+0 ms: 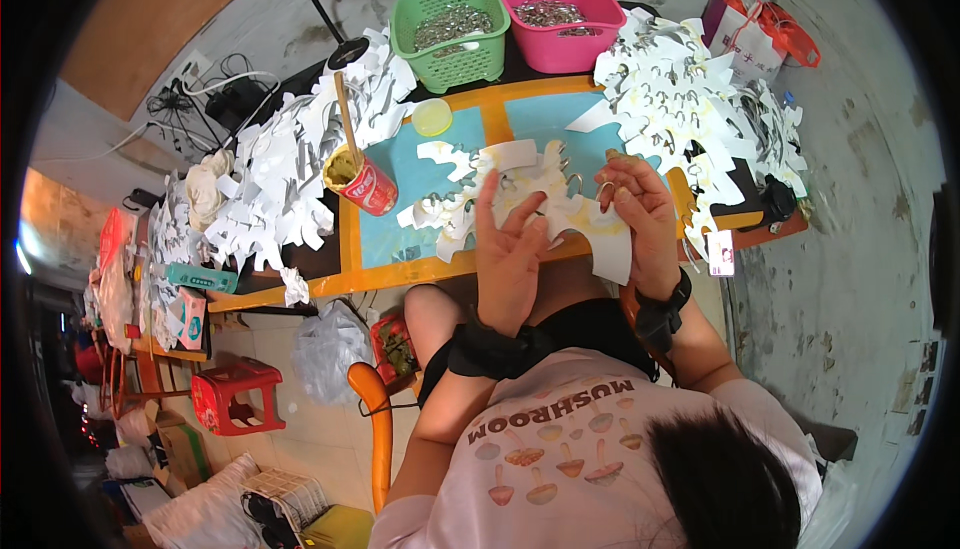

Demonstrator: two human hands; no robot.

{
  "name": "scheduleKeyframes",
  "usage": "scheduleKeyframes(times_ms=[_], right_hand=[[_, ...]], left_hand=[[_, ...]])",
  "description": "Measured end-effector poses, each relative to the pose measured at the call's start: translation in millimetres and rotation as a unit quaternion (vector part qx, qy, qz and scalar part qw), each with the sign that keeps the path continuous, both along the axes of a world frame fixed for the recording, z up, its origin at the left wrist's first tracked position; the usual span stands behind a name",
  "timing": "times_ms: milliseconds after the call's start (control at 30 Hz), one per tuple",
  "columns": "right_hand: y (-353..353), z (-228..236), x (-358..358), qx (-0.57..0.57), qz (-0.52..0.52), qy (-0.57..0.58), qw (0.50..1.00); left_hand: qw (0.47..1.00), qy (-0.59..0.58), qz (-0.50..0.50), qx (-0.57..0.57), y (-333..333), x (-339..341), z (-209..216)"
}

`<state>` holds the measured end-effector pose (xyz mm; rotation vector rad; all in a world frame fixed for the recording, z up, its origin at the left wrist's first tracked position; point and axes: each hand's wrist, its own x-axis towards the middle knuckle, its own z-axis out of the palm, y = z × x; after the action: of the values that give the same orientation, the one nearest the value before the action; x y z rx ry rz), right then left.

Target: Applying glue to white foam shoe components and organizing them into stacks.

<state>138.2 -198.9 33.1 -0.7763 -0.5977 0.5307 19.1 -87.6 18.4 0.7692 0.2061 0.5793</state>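
My left hand (pixel 508 267) has its fingers spread over white cut-out pieces (pixel 520 181) on the blue-covered table (pixel 380 249). These pieces carry yellowish smears, and some bear curved metal rings. Between thumb and fingers, my right hand (pixel 648 217) pinches a small curved metal ring (pixel 605 192) above the pieces' right side. A white piece (pixel 607 249) hangs over the near edge between both hands. To the left stands a red can (pixel 372 192) of yellowish paste with a stick (pixel 348 119) in it; a pale yellow lid (pixel 432 118) lies behind it.
A green basket (pixel 470 61) and a pink basket (pixel 610 34), both holding metal pieces, stand at the back. White cut-outs are heaped at left (pixel 270 189) and right (pixel 670 89). A lamp (pixel 345 52) stands at back left. A red stool (pixel 238 394) is on the floor.
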Motion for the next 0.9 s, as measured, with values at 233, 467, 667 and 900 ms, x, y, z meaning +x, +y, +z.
scheduleKeyframes(times_ms=[233,467,667,900], right_hand=[[4.3,1.5,14.6,0.009,0.028,0.02,0.999],[88.2,-59.5,81.3,-0.301,-0.204,-0.398,0.842],[114.7,-50.6,79.8,-0.363,-0.134,-0.551,0.74],[116.9,0.0,57.4,-0.127,0.032,-0.085,0.988]], left_hand=[[0.973,0.019,0.162,0.162,-6.4,-4.2,6.0],[0.951,0.016,0.248,0.184,2.4,-14.8,-14.6],[0.927,0.042,0.33,0.172,16.3,-39.7,-9.6],[0.914,0.004,0.377,0.15,31.2,-45.4,10.4]])
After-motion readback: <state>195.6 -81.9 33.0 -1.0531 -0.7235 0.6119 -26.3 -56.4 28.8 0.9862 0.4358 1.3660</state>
